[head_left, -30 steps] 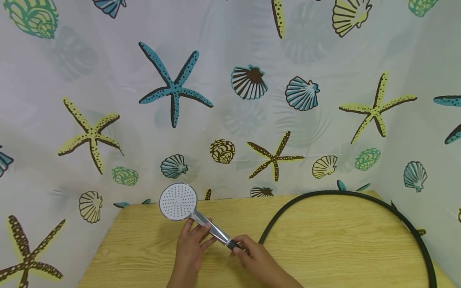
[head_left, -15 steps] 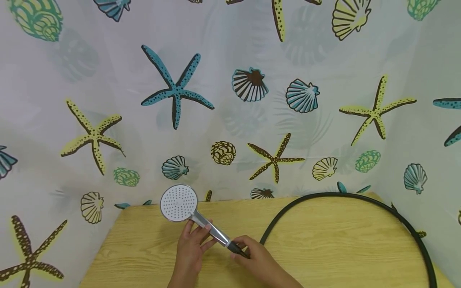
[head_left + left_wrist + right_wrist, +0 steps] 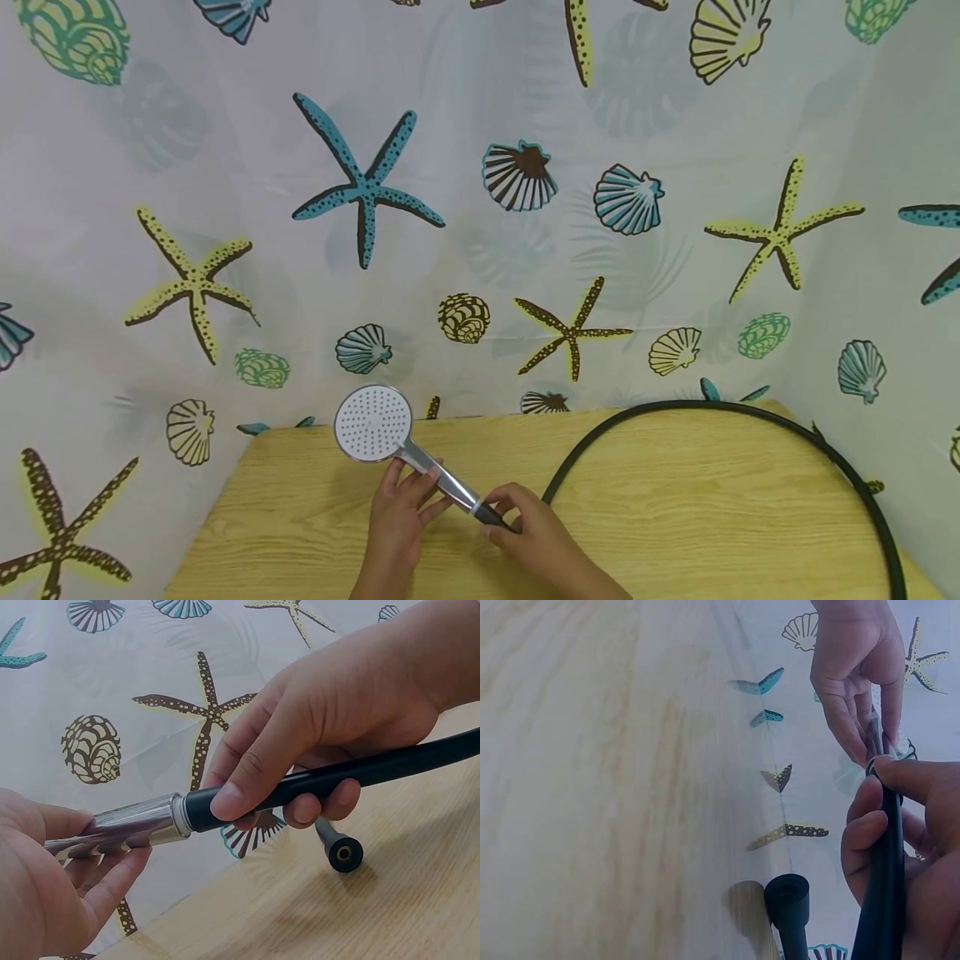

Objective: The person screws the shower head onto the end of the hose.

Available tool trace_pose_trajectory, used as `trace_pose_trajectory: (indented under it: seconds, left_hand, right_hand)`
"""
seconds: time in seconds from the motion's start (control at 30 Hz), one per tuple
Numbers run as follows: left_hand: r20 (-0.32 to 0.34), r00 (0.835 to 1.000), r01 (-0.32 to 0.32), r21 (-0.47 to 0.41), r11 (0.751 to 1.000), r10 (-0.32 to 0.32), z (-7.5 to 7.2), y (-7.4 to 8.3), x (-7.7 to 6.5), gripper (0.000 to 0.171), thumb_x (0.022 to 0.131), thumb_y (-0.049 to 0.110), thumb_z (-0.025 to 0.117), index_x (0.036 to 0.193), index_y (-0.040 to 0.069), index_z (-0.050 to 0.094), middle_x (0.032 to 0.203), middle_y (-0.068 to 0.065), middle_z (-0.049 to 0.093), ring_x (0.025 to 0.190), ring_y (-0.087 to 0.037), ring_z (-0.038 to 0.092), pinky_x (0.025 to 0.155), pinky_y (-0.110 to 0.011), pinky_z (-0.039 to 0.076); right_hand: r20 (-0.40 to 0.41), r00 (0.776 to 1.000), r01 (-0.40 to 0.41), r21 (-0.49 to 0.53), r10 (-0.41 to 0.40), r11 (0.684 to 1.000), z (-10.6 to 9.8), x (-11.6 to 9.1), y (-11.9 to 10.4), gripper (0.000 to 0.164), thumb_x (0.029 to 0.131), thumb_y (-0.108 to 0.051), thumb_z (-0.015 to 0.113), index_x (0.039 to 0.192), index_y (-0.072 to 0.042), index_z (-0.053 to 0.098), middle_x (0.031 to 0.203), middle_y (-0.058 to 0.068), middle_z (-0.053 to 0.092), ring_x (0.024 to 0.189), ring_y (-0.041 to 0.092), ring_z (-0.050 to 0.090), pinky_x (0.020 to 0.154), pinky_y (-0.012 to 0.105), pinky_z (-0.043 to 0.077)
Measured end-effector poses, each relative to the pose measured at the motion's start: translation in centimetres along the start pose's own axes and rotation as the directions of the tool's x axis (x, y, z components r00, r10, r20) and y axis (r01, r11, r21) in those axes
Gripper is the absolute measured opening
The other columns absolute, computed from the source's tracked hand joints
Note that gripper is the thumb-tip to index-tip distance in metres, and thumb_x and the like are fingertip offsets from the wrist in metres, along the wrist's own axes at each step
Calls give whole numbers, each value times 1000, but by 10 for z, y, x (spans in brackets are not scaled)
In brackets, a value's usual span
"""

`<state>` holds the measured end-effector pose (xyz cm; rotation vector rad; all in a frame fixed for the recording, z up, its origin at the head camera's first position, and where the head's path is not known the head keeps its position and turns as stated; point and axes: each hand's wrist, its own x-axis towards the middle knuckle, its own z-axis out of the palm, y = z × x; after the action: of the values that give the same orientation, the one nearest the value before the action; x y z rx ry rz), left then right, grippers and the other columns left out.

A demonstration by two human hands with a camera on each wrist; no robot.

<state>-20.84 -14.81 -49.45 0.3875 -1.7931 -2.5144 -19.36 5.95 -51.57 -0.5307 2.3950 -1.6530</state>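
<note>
A chrome shower head (image 3: 372, 423) with a round white spray face is held tilted above the wooden table, its face turned toward the head view. My left hand (image 3: 397, 521) holds its handle (image 3: 142, 819) between thumb and fingers. My right hand (image 3: 538, 533) grips the black shower hose (image 3: 401, 763) close to its end, thumb on top and fingers curled beneath. In the left wrist view, the hose end meets the handle's end, with a narrow pale ring (image 3: 180, 815) showing between them. The hose's other end, a black connector (image 3: 345, 853), lies beyond my right hand.
The hose (image 3: 697, 406) arcs across the back and right of the wooden table (image 3: 675, 508). A white curtain (image 3: 450, 250) printed with starfish and shells hangs behind and on both sides, meeting the table's back edge.
The fingers of my right hand have shifted on the hose end, with the knuckles now slightly higher. My left hand and the shower head stay nearly in place.
</note>
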Motion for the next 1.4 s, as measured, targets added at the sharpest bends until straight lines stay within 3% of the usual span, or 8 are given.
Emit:
trace_pose_trajectory:
  seconds: [0.2, 0.67, 0.9, 1.2, 1.4]
  left_hand:
    - [-7, 1000, 7, -5, 1000, -7, 0, -1, 0, 71, 96, 12, 69, 157, 14, 33, 140, -19, 60, 112, -21, 70, 90, -43, 63]
    - [3, 1000, -6, 7, 1000, 6, 1, -2, -1, 70, 97, 11, 67, 157, 12, 32, 143, -23, 57, 114, -23, 70, 90, -42, 63]
    - [7, 1000, 3, -10, 1000, -3, 0, -3, 1, 71, 95, 10, 69, 157, 12, 33, 133, -14, 66, 105, -16, 72, 89, -40, 63]
    - [6, 1000, 5, -10, 1000, -5, 2, 0, -1, 70, 95, 11, 69, 156, 13, 34, 117, 1, 72, 107, -16, 71, 90, -40, 63]
    - [3, 1000, 0, -6, 1000, 0, 3, 1, -1, 70, 95, 11, 70, 156, 14, 36, 117, 0, 73, 108, -17, 71, 90, -40, 63]
  right_hand:
    - [0, 1000, 17, 30, -17, 999, 1, -2, 1, 30, 96, -22, 71, 123, -17, 59, 112, 7, 60, 65, 6, 61, 55, 18, 51]
    - [10, 999, 32, 54, -32, 998, 0, -1, 1, 26, 99, -22, 67, 122, -15, 60, 109, 7, 61, 74, 14, 69, 58, 19, 54]
    - [12, 1000, 28, 48, -28, 998, -2, -3, -1, 24, 99, -23, 66, 121, -14, 62, 109, 7, 63, 74, 12, 67, 61, 20, 55]
    - [26, 999, 36, 29, -37, 999, -3, -3, -1, 28, 102, -26, 60, 125, -9, 64, 111, 7, 67, 75, 11, 66, 62, 20, 55]
    - [54, 998, 41, 24, -42, 999, -5, -3, -2, 28, 105, -26, 56, 125, -10, 65, 113, 12, 69, 76, 11, 66, 60, 19, 52]
